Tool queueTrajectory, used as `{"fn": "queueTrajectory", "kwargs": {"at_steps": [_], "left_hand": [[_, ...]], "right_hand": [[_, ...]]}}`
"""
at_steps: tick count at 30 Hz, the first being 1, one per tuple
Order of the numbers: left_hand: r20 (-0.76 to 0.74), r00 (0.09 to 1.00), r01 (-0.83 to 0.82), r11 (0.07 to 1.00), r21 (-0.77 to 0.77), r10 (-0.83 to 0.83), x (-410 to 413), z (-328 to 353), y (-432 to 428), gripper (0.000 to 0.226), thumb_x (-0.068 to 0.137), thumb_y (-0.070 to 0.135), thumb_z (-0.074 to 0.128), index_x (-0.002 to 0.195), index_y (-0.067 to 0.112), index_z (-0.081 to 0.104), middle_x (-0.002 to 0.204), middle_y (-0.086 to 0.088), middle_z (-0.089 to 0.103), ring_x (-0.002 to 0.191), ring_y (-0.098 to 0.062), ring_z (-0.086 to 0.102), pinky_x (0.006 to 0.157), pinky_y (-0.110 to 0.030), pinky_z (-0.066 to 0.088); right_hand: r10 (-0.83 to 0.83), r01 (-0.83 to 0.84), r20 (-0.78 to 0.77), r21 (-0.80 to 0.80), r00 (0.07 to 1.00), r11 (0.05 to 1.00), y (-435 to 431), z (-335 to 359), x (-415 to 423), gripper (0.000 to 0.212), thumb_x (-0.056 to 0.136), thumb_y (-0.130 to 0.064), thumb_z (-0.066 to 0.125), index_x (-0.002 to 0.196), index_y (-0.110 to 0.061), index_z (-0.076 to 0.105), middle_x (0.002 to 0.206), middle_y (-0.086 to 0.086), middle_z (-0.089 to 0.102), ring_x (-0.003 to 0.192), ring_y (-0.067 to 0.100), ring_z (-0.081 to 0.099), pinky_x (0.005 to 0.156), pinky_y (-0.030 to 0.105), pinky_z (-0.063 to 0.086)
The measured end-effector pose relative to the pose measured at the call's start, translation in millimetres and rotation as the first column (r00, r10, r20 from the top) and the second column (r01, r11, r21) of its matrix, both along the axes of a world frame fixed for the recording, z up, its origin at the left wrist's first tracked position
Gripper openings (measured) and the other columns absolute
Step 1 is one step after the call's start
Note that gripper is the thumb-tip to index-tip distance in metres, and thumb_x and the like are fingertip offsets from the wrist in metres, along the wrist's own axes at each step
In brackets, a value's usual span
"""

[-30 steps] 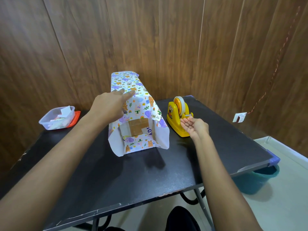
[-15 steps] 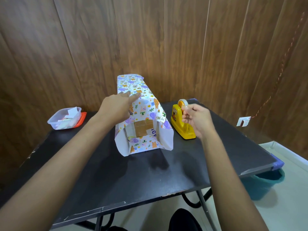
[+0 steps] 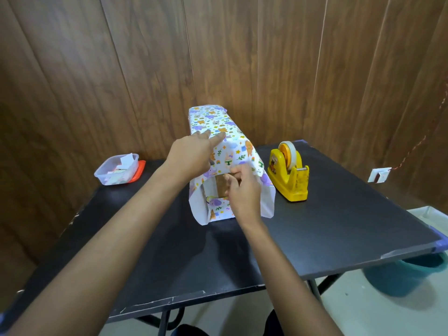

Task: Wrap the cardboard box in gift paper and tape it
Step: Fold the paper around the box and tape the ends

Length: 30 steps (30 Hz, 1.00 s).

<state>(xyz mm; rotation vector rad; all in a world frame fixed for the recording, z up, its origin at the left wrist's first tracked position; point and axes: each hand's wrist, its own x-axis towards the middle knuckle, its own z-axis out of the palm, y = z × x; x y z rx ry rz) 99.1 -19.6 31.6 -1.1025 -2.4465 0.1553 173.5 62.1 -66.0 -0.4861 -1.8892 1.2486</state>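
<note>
Cardboard shows only at the near end of the box (image 3: 219, 187), where the paper (image 3: 232, 141) is not folded in yet; the box lies around the middle of the table (image 3: 339, 214), with its long axis running away from the person toward the wall; the paper covers the top and both long sides, and two white flaps stand open at the left and right of the near end. The dispenser (image 3: 288, 180), with the tape (image 3: 289, 151) on it, stands just beside the box on the right, so it is nearer to the right hand (image 3: 242, 190) than to the left hand (image 3: 191, 156).

The left hand rests flat on top of the paper, fingers (image 3: 218, 139) straight and pressing down; I judge that it holds the wrap against slipping. The right hand is at the open end, just under the top edge of the paper, with fingers curled and the tips together; whether they pinch a bit of tape or the paper edge itself, I cannot tell.

The open end faces the person and lies directly before the right fingers; so the coming press or fold must probably go away from the person, along the long axis, by the right hand while the left one holds; a container (image 3: 116, 169) stands well apart at the left.
</note>
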Motion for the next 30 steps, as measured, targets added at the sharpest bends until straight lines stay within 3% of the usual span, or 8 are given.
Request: {"fn": "queueTrajectory", "kwargs": {"at_steps": [4, 9, 13, 17, 22, 27, 30], "left_hand": [[-0.012, 1.0, 0.014, 1.0, 0.002, -0.014, -2, -2, 0, 0.071, 0.091, 0.022, 0.054, 0.149, 0.034, 0.013, 0.153, -0.006, 0.027, 0.131, -0.024, 0.041, 0.079, -0.034, 0.045], [-0.006, 1.0, 0.013, 1.0, 0.006, -0.013, -4, -3, 0, 0.071, 0.091, 0.021, 0.054, 0.148, 0.034, 0.013, 0.153, -0.005, 0.027, 0.132, -0.022, 0.039, 0.081, -0.035, 0.045], [-0.011, 1.0, 0.022, 1.0, 0.012, -0.022, -4, -3, 0, 0.071, 0.092, 0.022, 0.054, 0.149, 0.033, 0.014, 0.153, -0.005, 0.027, 0.132, -0.023, 0.039, 0.081, -0.035, 0.045], [-0.009, 1.0, 0.02, 1.0, 0.005, -0.02, -2, -3, 0, 0.071, 0.092, 0.023, 0.054, 0.149, 0.033, 0.013, 0.153, -0.005, 0.026, 0.132, -0.023, 0.039, 0.081, -0.035, 0.046], [-0.018, 1.0, 0.025, 1.0, 0.012, -0.025, -2, -3, 0, 0.07, 0.092, 0.024, 0.054, 0.149, 0.033, 0.013, 0.154, -0.004, 0.026, 0.132, -0.023, 0.039, 0.081, -0.036, 0.046], [-0.004, 1.0, 0.023, 1.0, 0.011, -0.023, -3, -3, 0, 0.071, 0.092, 0.024, 0.055, 0.148, 0.034, 0.013, 0.154, -0.004, 0.026, 0.133, -0.023, 0.038, 0.082, -0.036, 0.046], [-0.017, 1.0, 0.026, 0.999, 0.025, -0.026, -3, -2, 0, 0.071, 0.091, 0.022, 0.056, 0.148, 0.034, 0.014, 0.154, -0.004, 0.027, 0.133, -0.023, 0.038, 0.081, -0.035, 0.046]], "right_hand": [[-0.033, 0.028, -0.087, -0.06, 0.996, 0.998, -2, -4, -12, 0.007, 0.093, -0.01, 0.053, 0.086, -0.008, 0.05, 0.075, 0.001, 0.059, 0.069, 0.02, 0.059, 0.064, 0.038, 0.052], [-0.109, 0.104, -0.067, -0.078, 0.992, 0.992, -4, -11, -27, 0.017, 0.091, -0.014, 0.055, 0.081, -0.015, 0.042, 0.078, 0.005, 0.06, 0.073, 0.032, 0.061, 0.065, 0.048, 0.053], [-0.126, 0.124, 0.001, -0.17, 0.992, 0.978, -2, -14, -25, 0.02, 0.093, -0.017, 0.055, 0.082, -0.012, 0.04, 0.079, 0.009, 0.061, 0.056, 0.021, 0.063, 0.05, 0.025, 0.051], [-0.012, 0.009, -0.005, -0.356, 1.0, 0.934, -4, -21, -17, 0.025, 0.092, -0.02, 0.058, 0.076, -0.007, 0.043, 0.061, 0.011, 0.06, 0.034, 0.009, 0.055, 0.045, 0.025, 0.048], [0.022, -0.009, 0.027, -0.393, 0.999, 0.92, 0, -3, -22, 0.045, 0.087, -0.041, 0.062, 0.065, -0.006, 0.045, 0.047, 0.007, 0.057, 0.036, 0.019, 0.055, 0.048, 0.032, 0.051], [0.073, -0.052, 0.023, -0.491, 0.997, 0.869, 4, -23, -16, 0.045, 0.086, -0.03, 0.066, 0.058, -0.007, 0.039, 0.038, 0.002, 0.054, 0.031, 0.013, 0.052, 0.042, 0.023, 0.047], [0.108, -0.063, 0.075, -0.454, 0.991, 0.889, 4, -21, -14, 0.042, 0.087, -0.03, 0.064, 0.061, -0.007, 0.042, 0.048, 0.008, 0.058, 0.034, 0.014, 0.053, 0.042, 0.023, 0.046]]}}
